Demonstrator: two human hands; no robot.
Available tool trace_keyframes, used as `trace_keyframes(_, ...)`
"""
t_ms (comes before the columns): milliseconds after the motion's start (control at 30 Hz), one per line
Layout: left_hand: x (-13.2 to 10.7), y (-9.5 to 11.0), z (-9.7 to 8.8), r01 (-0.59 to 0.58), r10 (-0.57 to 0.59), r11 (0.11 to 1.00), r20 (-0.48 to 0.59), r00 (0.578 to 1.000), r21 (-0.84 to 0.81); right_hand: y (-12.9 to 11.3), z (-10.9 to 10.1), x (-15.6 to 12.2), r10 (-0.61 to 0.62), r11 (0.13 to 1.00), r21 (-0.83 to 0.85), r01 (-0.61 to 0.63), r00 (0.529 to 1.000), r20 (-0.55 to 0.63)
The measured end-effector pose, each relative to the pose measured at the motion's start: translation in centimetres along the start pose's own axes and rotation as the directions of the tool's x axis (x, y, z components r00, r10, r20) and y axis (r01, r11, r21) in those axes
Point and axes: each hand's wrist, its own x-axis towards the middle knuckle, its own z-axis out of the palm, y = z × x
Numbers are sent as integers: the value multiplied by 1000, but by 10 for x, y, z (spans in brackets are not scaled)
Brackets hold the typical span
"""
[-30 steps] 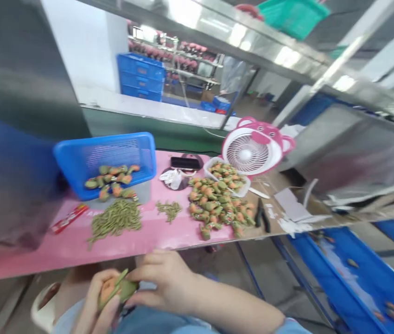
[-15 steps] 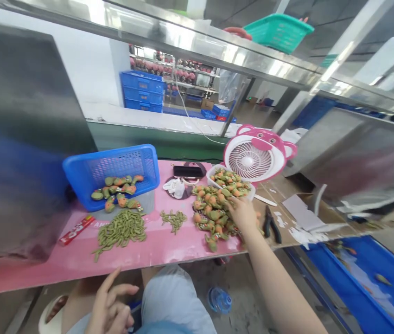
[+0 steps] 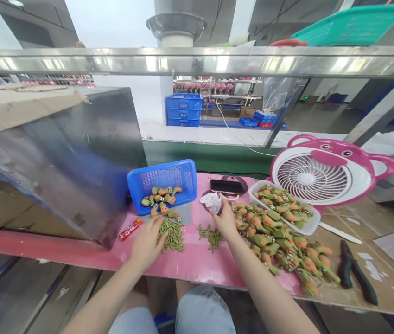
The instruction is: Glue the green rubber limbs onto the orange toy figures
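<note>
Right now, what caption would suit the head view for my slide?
Left hand at a pile of green pieces; right hand near crumpled white material.

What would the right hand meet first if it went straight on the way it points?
Likely the white bundle, just ahead of the right hand; depth, and whether they already touch, is unclear.

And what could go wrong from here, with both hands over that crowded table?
The left hand is right at the larger pile of green strips; a careless sweep could scatter them toward the smaller pile.

The right forearm passes close by the heap of orange-and-green pieces, which reaches near the front edge of the table, so a bump might tip some off.

The black-handled tool lies near that edge too and could be knocked down.
</note>
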Motion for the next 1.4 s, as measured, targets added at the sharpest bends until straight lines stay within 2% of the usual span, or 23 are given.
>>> trace_keyframes(100,41,9,5,-105,92,983,93,991,151,-7,4,3,31,996,79,-30,999,-11)
trace_keyframes(200,67,12,16,-190,131,944,223,966,270,-7,8,8,79,986,148,-76,997,-17)
trace_keyframes(267,79,10,24,-200,116,927,267,957,316,-2,12,13,116,977,180,-111,993,-16)
trace_keyframes(367,89,8,31,-156,71,940,272,960,302,4,18,18,174,964,202,-171,985,0)
trace_keyframes(467,92,11,29,-106,61,978,245,968,177,3,17,17,209,953,226,-201,978,-12)
trace_keyframes(567,92,15,20,-29,37,998,149,988,-58,-8,12,13,209,941,283,-184,976,-58)
trace_keyframes(667,88,22,10,79,-62,918,56,996,-389,-28,3,4,185,919,368,-142,979,-82)
trace_keyframes(767,75,35,-1,175,-176,706,69,982,-686,-52,-10,-10,145,887,451,-104,988,-56)
trace_keyframes(833,62,46,-10,214,-220,543,108,970,-812,-68,-18,-21,117,865,493,-92,993,-20)
trace_keyframes(900,45,55,-20,234,-237,405,145,961,-884,-80,-25,-31,85,829,551,-93,996,40)
trace_keyframes(1000,13,63,-33,259,-243,275,193,950,-926,-94,-35,-48,32,737,664,-123,989,147)
trace_keyframes(1067,-12,64,-37,259,-235,241,203,951,-935,-103,-42,-62,20,705,694,-143,983,182)
trace_keyframes(1167,-52,62,-36,243,-220,272,186,958,-931,-120,-54,-85,33,689,713,-130,988,148)
trace_keyframes(1300,-97,64,-32,373,-265,328,294,918,-868,-146,-69,-110,4,582,799,-153,983,185)
trace_keyframes(1400,-117,66,-34,455,-304,412,352,885,-789,-151,-79,-123,-30,649,746,-152,974,224)
